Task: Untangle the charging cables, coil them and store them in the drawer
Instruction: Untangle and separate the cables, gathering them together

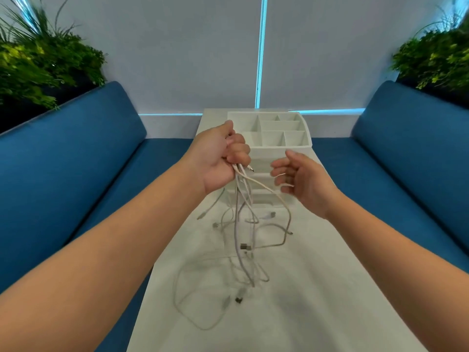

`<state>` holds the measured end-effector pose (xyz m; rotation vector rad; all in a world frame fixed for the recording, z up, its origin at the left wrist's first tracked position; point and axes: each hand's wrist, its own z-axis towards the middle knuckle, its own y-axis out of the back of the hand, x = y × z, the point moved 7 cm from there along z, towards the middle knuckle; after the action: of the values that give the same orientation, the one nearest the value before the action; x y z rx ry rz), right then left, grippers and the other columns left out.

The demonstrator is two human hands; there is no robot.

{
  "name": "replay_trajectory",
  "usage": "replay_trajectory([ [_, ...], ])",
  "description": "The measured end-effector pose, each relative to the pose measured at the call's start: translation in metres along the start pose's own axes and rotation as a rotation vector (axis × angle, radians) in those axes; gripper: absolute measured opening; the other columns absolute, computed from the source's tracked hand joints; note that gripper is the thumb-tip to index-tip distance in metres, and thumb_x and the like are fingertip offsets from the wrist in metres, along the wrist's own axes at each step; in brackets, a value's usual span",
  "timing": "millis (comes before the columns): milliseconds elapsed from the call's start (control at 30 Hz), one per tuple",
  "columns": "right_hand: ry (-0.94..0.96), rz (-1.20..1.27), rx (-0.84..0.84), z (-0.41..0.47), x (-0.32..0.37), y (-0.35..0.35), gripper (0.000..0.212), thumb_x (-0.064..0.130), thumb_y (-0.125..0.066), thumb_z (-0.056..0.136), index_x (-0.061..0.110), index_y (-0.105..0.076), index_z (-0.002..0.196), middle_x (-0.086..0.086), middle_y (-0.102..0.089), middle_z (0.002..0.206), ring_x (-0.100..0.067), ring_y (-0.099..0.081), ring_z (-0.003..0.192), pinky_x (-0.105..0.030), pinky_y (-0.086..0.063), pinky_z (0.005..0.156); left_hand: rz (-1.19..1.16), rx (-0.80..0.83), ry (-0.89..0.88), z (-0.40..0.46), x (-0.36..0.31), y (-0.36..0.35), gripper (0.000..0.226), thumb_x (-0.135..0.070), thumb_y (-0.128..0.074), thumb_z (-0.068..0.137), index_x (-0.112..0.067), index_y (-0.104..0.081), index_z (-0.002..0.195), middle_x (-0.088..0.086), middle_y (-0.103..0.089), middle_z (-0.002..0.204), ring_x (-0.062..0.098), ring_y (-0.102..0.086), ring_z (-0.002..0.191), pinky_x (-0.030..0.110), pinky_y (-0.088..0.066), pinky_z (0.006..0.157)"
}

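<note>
My left hand [220,154] grips a bunch of white charging cables [244,224] and holds it up above the white table [317,288]. The strands hang down tangled, with several plug ends dangling, and their lower loops [193,295] lie on the tabletop. My right hand [302,180] hovers just to the right of the bunch with fingers loosely curled and relaxed; a thin strand seems to cross its fingertips, but I cannot tell if it touches. Behind the hands stands a white desk organiser [286,144] with open compartments on top and drawer fronts below, partly hidden by my hands.
The narrow table runs between two blue sofas, the left sofa [76,153] and the right sofa [411,148]. Green plants stand at the back left [38,59] and the back right [436,54]. A pale wall with a glowing strip closes the far end.
</note>
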<state>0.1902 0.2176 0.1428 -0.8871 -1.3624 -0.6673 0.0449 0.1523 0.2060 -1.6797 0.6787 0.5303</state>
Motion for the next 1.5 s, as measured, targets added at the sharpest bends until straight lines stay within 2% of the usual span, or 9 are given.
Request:
replay_trajectory([
  [67,-0.072,-0.294,-0.26,0.006,-0.012,0.017,0.038,0.052,-0.062,0.085,0.022,-0.059,0.108,-0.002,-0.064,0.11,-0.019,-0.058,0.096,-0.034,-0.045,0.085,0.019,0.013,0.019,-0.001,-0.002,0.002,0.04,-0.025,-0.035,0.108,-0.017,-0.031,0.069,-0.005,-0.024,0.055,0.007,-0.022,0.035,0.017,-0.022,0.031],
  [233,-0.563,-0.36,0.074,-0.009,-0.088,-0.036,0.055,0.065,-0.072,0.065,0.027,-0.063,0.103,-0.006,-0.063,0.113,-0.022,-0.06,0.09,-0.03,-0.042,0.075,0.051,0.07,0.077,-0.006,-0.007,0.008,0.04,-0.026,-0.036,0.107,-0.018,-0.03,0.068,-0.006,-0.023,0.056,0.004,-0.024,0.034,0.014,-0.021,0.03],
  [400,-0.466,-0.196,0.052,0.002,-0.093,-0.062,0.014,0.025,-0.058,0.095,0.012,-0.065,0.093,0.001,-0.068,0.076,-0.016,-0.068,0.072,-0.028,-0.044,0.07,0.114,0.123,0.134,-0.014,-0.011,0.011,0.026,-0.025,-0.044,0.098,-0.018,-0.037,0.075,-0.007,-0.025,0.055,0.004,-0.012,0.044,0.015,-0.022,0.027],
  [633,-0.388,-0.12,-0.376,0.002,-0.061,0.022,0.023,0.018,-0.043,0.103,0.008,-0.064,0.1,-0.001,-0.038,0.063,-0.015,-0.043,0.052,-0.028,-0.047,0.057,0.276,0.104,0.095,-0.026,-0.03,0.038,0.031,-0.028,-0.049,0.09,-0.015,-0.053,0.118,-0.009,-0.025,0.056,0.005,-0.01,0.047,0.013,-0.02,0.028],
  [833,-0.363,-0.087,-0.641,-0.011,-0.047,0.084,0.027,0.023,-0.045,0.103,0.006,-0.064,0.112,0.0,-0.031,0.061,-0.014,-0.026,0.052,-0.025,-0.029,0.048,0.335,0.126,0.034,-0.036,-0.037,0.048,0.035,-0.031,-0.046,0.092,-0.021,-0.058,0.123,-0.01,-0.025,0.056,0.005,-0.008,0.047,0.012,-0.017,0.029],
  [1000,-0.339,-0.154,-0.744,-0.027,-0.025,0.117,0.028,0.028,-0.049,0.101,0.009,-0.066,0.114,0.0,-0.034,0.066,-0.013,-0.025,0.054,-0.025,-0.027,0.047,0.103,0.51,0.353,-0.041,-0.037,0.049,0.035,-0.029,-0.027,0.109,-0.026,-0.019,0.143,-0.001,-0.032,0.071,0.009,-0.03,0.056,0.022,-0.035,0.046],
  [1067,-0.351,-0.176,-0.72,-0.031,-0.019,0.121,0.028,0.029,-0.05,0.101,0.009,-0.067,0.114,0.0,-0.035,0.068,-0.013,-0.026,0.056,-0.024,-0.027,0.048,0.167,0.442,0.291,-0.036,-0.041,0.057,0.034,-0.031,-0.022,0.11,-0.027,-0.015,0.143,0.0,-0.032,0.073,0.01,-0.031,0.058,0.023,-0.034,0.048],
  [1200,-0.319,-0.209,-0.662,-0.033,-0.002,0.104,0.024,0.027,-0.053,0.099,0.012,-0.067,0.111,0.0,-0.038,0.069,-0.012,-0.028,0.055,-0.023,-0.028,0.044,0.358,0.159,0.057,-0.03,-0.027,0.052,0.029,-0.031,-0.044,0.095,-0.021,-0.056,0.119,-0.01,-0.021,0.058,0.004,-0.01,0.048,0.011,-0.02,0.03],
  [1500,-0.086,-0.216,-0.492,-0.038,0.05,0.031,0.022,0.014,-0.044,0.099,0.015,-0.065,0.107,0.002,-0.043,0.067,-0.01,-0.032,0.049,-0.018,-0.028,0.037,0.326,-0.048,0.054,-0.006,0.032,0.043,0.014,-0.026,-0.046,0.102,-0.016,-0.051,0.094,-0.007,-0.026,0.052,0.004,-0.026,0.038,0.014,-0.027,0.033],
])
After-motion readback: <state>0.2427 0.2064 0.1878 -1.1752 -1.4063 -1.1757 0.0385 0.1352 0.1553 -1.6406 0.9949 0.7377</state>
